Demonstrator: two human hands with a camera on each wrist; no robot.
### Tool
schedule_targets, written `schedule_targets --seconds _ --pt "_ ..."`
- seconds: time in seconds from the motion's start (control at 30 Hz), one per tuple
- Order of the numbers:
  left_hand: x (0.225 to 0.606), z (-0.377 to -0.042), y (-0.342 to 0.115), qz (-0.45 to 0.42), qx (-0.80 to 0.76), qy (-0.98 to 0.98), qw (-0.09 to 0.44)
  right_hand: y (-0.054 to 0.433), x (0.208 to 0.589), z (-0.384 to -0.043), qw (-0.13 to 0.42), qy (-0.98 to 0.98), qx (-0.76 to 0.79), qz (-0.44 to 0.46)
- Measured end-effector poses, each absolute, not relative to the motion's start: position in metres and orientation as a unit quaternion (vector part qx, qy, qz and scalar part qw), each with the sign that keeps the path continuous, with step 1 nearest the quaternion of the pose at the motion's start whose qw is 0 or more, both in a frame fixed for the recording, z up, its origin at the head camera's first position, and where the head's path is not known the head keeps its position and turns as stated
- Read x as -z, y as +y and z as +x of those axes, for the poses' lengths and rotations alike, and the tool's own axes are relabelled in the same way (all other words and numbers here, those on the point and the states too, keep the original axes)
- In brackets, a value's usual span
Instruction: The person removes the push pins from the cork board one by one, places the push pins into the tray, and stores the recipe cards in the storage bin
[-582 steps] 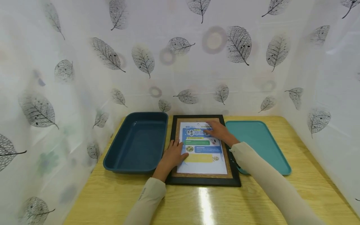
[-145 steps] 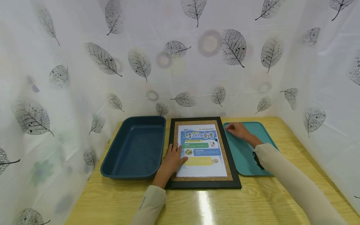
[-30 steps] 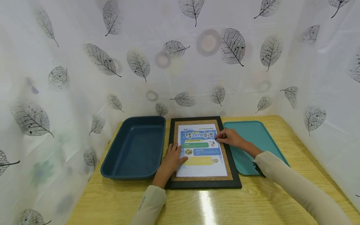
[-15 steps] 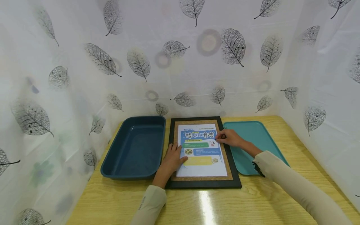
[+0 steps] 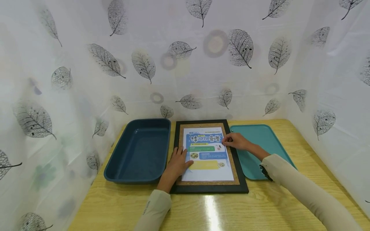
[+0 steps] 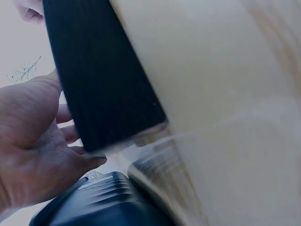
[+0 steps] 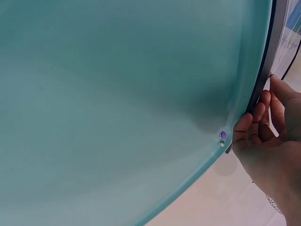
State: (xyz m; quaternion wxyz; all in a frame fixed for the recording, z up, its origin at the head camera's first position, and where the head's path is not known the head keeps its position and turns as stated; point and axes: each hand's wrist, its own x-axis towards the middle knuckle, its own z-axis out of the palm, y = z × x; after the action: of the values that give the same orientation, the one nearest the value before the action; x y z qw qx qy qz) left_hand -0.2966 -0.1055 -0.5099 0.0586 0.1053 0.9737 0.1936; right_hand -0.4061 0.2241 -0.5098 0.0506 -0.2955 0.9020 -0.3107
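Observation:
A black-framed cork board (image 5: 208,188) lies on the table with a printed sheet of paper (image 5: 207,175) on it. My left hand (image 5: 176,162) rests on the board's left side, fingers spread, its fingertips and thumb over the paper's left edge. In the left wrist view that hand (image 6: 35,136) shows beside the dark frame. At the paper's right edge my right hand (image 5: 238,141) pinches a small dark thumbtack (image 5: 222,143) between thumb and forefinger. In the right wrist view the other fingers of this hand (image 7: 268,141) curl over the frame, mostly hiding the tack.
A teal tray (image 5: 263,136) stands right of the board; in its corner lie a purple thumbtack (image 7: 223,135) and a pale one (image 7: 221,143). To the left is a deep dark-blue basin (image 5: 137,162). A leaf-patterned curtain (image 5: 202,77) surrounds the wooden table (image 5: 185,211).
About five seconds ago my right hand was over the tray pinching something small and pinkish. It has since moved left to the paper's right edge and stayed there. My left hand stays put.

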Motion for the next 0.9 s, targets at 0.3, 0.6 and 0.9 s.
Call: schedule_targets --seconds 0.3,0.6,0.9 --pt "0.5085 -0.2957 -0.1044 0.109 -0.192 0.974 0.059 0.2261 0.5117 -0.4085 0.055 0.904 0.308 -0.291" --pt "0.5055 -0.2945 -0.104 0.107 -0.192 0.973 0.067 0.2261 0.5106 -0.4097 0.063 0.905 0.306 -0.29" --pt "0.5058 -0.2949 -0.1048 0.11 -0.187 0.974 0.063 0.2239 0.5085 -0.4115 0.073 0.906 0.298 -0.291"
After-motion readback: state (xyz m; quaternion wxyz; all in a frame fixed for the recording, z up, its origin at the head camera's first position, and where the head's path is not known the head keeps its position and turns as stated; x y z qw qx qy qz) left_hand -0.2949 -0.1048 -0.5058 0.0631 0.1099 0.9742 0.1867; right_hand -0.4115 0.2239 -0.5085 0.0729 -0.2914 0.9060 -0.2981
